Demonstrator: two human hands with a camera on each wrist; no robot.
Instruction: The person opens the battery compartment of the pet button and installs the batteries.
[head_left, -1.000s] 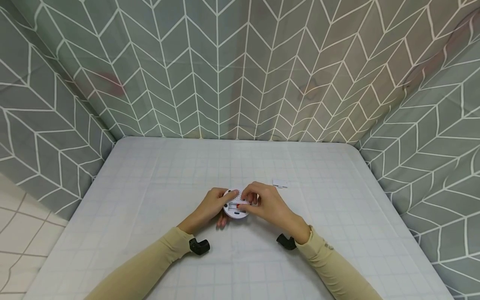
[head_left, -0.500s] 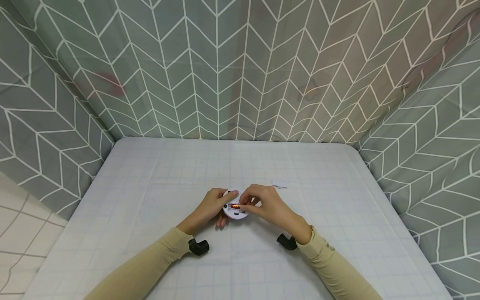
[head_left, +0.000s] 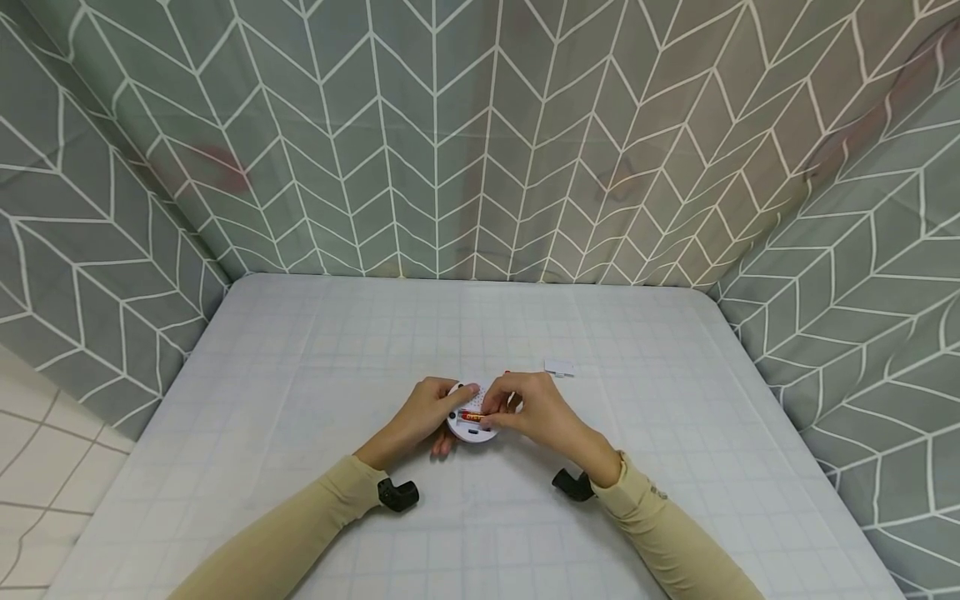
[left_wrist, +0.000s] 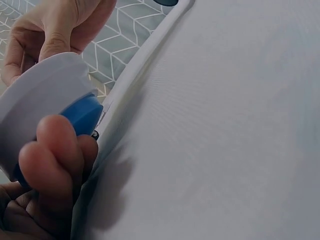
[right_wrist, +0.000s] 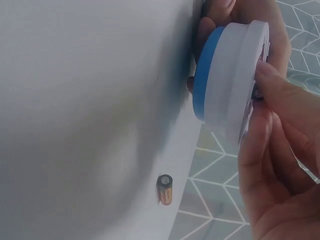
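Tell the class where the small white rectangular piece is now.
In the head view, the small white rectangular piece lies right of centre on the white table, just beyond the right hand and apart from the round device.

Two batteries (head_left: 472,416) (right_wrist: 165,191), one device (right_wrist: 227,75), one cover (head_left: 558,367)

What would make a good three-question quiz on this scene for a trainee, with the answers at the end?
1. True or false: in the right wrist view, the loose battery lies apart from the round device that the left grip holds.
2. Besides white, which colour shows on the device's body in the wrist views: A green, B blue, C orange?
3. Which grip is nearer the flat white piece?

Key: 1 true; 2 B; 3 the right grip.
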